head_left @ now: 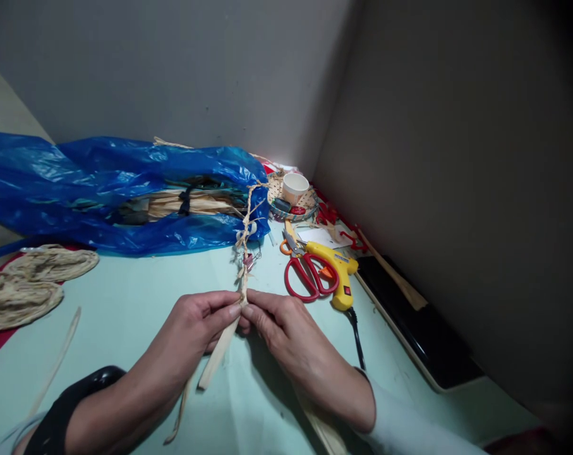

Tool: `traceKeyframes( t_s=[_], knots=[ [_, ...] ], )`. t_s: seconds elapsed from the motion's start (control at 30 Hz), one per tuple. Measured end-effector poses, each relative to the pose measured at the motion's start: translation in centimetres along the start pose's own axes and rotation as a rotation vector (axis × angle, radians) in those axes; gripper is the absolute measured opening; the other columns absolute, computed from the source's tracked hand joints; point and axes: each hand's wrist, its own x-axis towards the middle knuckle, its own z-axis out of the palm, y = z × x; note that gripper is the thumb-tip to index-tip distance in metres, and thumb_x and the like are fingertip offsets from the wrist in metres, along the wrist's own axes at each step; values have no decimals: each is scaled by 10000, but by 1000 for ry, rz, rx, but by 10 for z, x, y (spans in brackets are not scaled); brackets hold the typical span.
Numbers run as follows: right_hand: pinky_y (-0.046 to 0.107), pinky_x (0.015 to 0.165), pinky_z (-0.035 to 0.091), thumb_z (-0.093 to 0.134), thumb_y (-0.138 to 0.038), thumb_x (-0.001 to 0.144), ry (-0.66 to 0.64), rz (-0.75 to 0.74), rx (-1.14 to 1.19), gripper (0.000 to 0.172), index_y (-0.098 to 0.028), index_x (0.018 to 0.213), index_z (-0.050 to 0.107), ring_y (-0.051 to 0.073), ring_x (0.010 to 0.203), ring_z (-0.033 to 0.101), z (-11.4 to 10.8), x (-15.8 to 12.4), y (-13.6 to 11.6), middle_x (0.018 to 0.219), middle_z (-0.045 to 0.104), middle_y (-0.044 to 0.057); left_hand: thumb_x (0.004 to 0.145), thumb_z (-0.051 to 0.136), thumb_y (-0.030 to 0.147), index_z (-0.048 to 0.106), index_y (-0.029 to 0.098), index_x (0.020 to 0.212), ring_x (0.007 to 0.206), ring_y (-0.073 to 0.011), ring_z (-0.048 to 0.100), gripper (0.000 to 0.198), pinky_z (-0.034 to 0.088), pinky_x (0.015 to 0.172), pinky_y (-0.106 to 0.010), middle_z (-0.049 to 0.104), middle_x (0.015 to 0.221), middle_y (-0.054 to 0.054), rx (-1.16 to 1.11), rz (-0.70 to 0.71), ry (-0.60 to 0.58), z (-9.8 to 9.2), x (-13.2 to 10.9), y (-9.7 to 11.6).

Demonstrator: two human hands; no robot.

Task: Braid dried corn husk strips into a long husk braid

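A thin braided cord of pale dried plant fibre [246, 237] runs from the far side of the table down toward me. My left hand [203, 319] pinches its near end between thumb and fingers. Right beside it, my right hand [277, 322] grips the same spot, and the fingertips of both hands nearly touch. Below the pinch a flat loose strand [218, 357] hangs out, with a thinner curled strand [182, 407] under my left wrist. Another pale strip [321, 423] shows beneath my right forearm.
Red-handled scissors [309, 275] and a yellow glue gun [340, 268] lie to the right. Behind sits a blue plastic bag [101, 170] with bundled fibre [205, 203], near a woven basket [277, 212] holding a white cup [295, 186]. Woven soles [21, 303] lie left; a black tray [409, 322] lines the wall.
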Motion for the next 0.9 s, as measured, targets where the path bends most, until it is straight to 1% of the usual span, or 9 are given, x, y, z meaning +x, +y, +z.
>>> traceKeyframes(
  t_s=[0.13,0.2,0.27,0.33,0.43,0.6,0.67,0.8,0.9],
  knots=[
    [232,651,344,473,-109,995,8,-2,-188,256,-171,770,579,112,681,504,1,-2,1,741,602,-13,761,732,402,757,199,755,707,-181,634,205,475,658,-253,724,694,-3,202,94,34,-3,-3,-5],
    [249,637,317,493,-87,970,26,-15,-332,256,-163,748,595,115,661,473,2,-2,2,728,587,-4,822,651,419,713,202,712,736,-192,626,251,461,685,-269,712,707,-4,340,133,31,-4,-6,-6],
    [264,633,302,507,-91,955,54,-30,-417,248,-150,742,618,120,656,459,2,-2,3,727,591,9,866,574,441,674,204,699,702,-192,593,307,439,657,-281,678,692,-1,500,164,21,-3,-10,-5],
    [268,630,300,517,-92,937,88,-12,-402,243,-139,734,641,120,653,471,2,-2,4,723,618,20,890,508,453,654,204,693,675,-194,561,349,414,624,-287,645,671,-2,672,209,25,-1,-12,-3],
    [259,592,289,525,-99,918,103,69,-270,257,-137,700,655,113,620,477,2,-1,5,668,627,9,902,432,447,635,201,670,647,-192,536,394,386,598,-287,605,634,-2,861,265,53,3,-15,2],
    [246,589,300,529,-189,959,107,87,-166,272,-148,726,663,113,623,477,4,-1,4,654,620,-6,915,402,383,498,217,571,545,-156,490,393,351,550,-270,525,547,23,988,395,73,5,-17,4],
    [249,586,294,527,-195,955,121,97,-178,262,-151,734,660,113,620,472,5,-2,3,657,618,-6,934,409,364,512,217,572,529,-152,513,404,359,541,-268,548,538,19,1022,459,64,2,-18,4],
    [255,551,258,527,-204,927,148,129,-157,285,-153,658,605,99,573,397,7,-2,4,591,518,-30,976,423,302,633,205,679,560,-164,607,376,425,556,-271,651,611,-5,1134,659,100,-2,-23,4],
    [259,536,234,521,-217,917,131,130,-73,337,-162,584,522,98,571,363,7,-2,8,558,446,-37,959,402,153,638,191,717,531,-161,639,340,478,536,-270,663,620,-12,1219,861,72,5,-28,-1]
  ],
)
